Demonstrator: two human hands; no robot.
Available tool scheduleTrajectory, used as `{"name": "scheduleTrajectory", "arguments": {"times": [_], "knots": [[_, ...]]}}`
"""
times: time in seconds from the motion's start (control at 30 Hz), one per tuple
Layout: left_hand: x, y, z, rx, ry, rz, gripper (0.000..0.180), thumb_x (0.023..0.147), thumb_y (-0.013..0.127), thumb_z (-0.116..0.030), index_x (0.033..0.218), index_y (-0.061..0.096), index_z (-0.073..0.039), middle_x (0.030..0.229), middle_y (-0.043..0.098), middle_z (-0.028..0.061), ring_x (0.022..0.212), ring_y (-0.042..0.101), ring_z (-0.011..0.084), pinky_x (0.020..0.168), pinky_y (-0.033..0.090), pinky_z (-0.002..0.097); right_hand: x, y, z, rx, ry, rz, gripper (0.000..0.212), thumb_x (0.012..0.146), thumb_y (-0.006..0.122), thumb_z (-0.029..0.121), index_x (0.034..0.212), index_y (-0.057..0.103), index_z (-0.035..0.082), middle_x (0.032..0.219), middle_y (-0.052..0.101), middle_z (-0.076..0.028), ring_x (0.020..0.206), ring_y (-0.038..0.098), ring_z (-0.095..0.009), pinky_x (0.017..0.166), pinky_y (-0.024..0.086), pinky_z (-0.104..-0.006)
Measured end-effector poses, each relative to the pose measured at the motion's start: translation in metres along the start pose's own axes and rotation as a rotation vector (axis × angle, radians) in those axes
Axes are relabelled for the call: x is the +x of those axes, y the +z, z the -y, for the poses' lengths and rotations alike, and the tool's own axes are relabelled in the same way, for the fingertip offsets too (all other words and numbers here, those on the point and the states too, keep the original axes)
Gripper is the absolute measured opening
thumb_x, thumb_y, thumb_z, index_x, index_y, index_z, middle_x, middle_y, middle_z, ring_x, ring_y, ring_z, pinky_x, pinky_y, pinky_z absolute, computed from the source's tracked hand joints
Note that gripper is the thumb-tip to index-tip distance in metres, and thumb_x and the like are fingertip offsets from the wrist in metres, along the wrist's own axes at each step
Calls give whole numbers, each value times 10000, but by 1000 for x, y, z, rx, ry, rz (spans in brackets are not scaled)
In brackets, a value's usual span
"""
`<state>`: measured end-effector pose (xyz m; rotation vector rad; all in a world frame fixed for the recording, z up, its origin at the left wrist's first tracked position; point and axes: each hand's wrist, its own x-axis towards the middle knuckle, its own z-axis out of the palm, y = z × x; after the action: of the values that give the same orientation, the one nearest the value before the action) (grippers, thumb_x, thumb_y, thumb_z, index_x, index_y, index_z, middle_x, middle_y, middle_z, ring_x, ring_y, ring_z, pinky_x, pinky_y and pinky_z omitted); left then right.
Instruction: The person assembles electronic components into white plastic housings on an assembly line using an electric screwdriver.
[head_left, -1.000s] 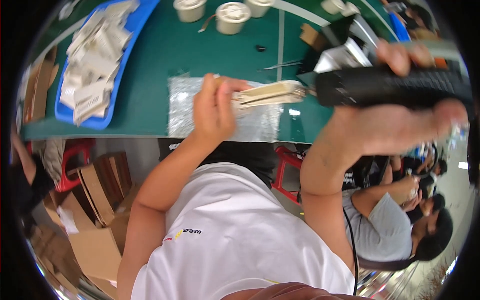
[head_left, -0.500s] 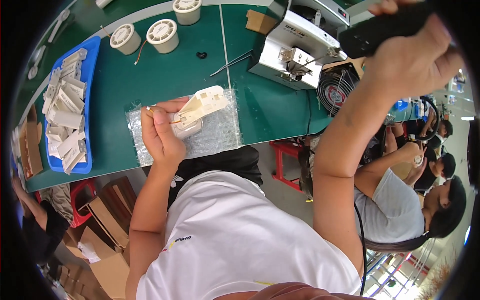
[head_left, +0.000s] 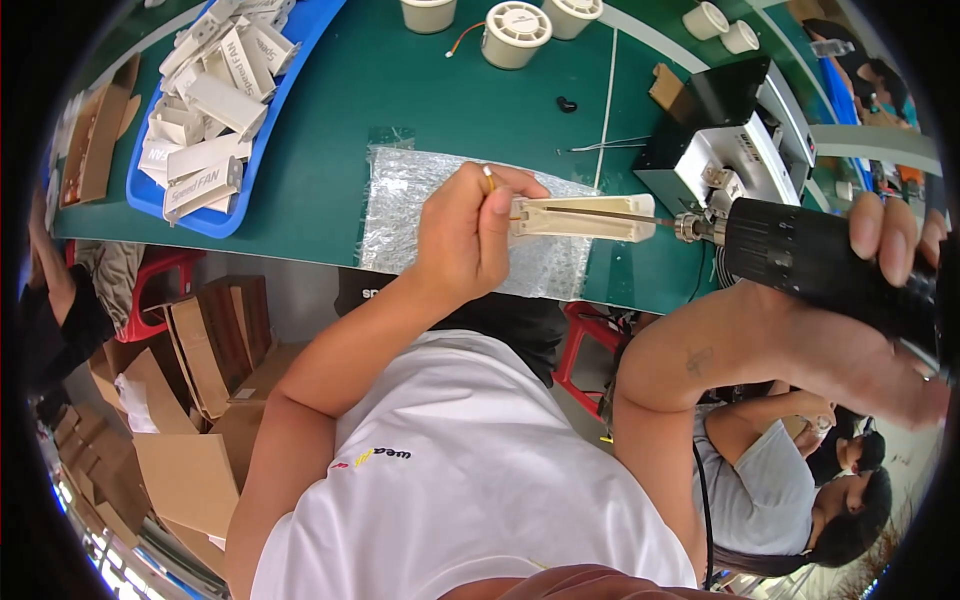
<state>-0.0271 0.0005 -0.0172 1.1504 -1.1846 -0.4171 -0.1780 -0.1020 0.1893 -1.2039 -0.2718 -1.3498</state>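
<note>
My left hand grips one end of a long cream plastic housing and holds it level above a sheet of bubble wrap on the green table. My right hand is closed round a black electric screwdriver. Its thin bit runs along the inside of the housing from the right.
A blue tray at the left holds several white plastic parts. Spools and cups stand at the back. A grey machine sits at the right. Cardboard boxes lie on the floor. Another person sits at lower right.
My right hand has come down from the upper right with the screwdriver, and its bit now lies in the housing. My left hand has lifted and turned the housing level.
</note>
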Motion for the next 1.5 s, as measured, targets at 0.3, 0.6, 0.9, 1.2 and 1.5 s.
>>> {"name": "scheduleTrajectory", "arguments": {"times": [0.3, 0.6, 0.9, 1.2, 1.5], "knots": [[3, -1, 2, 34, 9, 1, 153, 987, 464, -74, 852, 508, -16, 873, 704, 100, 621, 577, 234, 589, 481, 323, -7, -7, -22, -22, 87, 58, 582, 857, 659, 522, 1006, 489, -14, 877, 595, -97, 648, 593, -179, 542, 500, -301], [8, -9, -10, 25, -132, 113, 252, 1055, 346, -167, 928, 474, 10, 920, 695, 164, 832, 685, 261, 792, 539, 342, -19, -26, -22, 43, -4, 31, 565, 675, 894, 409, 883, 523, 39, 812, 556, -4, 670, 594, -94, 577, 473, -216], [5, -14, -19, -98, -250, 231, 125, 995, 495, -130, 982, 468, -8, 1050, 642, 178, 996, 623, 272, 904, 483, 392, -47, -12, -24, -237, -107, -157, 763, 912, 574, 619, 1232, 477, -67, 995, 492, -126, 715, 534, -168, 581, 462, -282], [31, -37, -33, 144, -29, 581, 447, 799, 744, -97, 1103, 420, -49, 1282, 501, 232, 1148, 503, 432, 962, 425, 453, -34, 2, -36, -706, -243, -581, 707, 914, 600, 569, 1356, 345, 80, 856, 585, -160, 620, 574, -205, 574, 491, -306], [77, -54, -44, 244, -273, 930, 470, 790, 789, -187, 1096, 447, -85, 1134, 590, 155, 1037, 588, 357, 865, 468, 425, -19, -17, -22, -840, -163, -622, 699, 960, 508, 549, 1409, 334, 43, 803, 565, -127, 657, 508, -178, 621, 439, -293]]}}
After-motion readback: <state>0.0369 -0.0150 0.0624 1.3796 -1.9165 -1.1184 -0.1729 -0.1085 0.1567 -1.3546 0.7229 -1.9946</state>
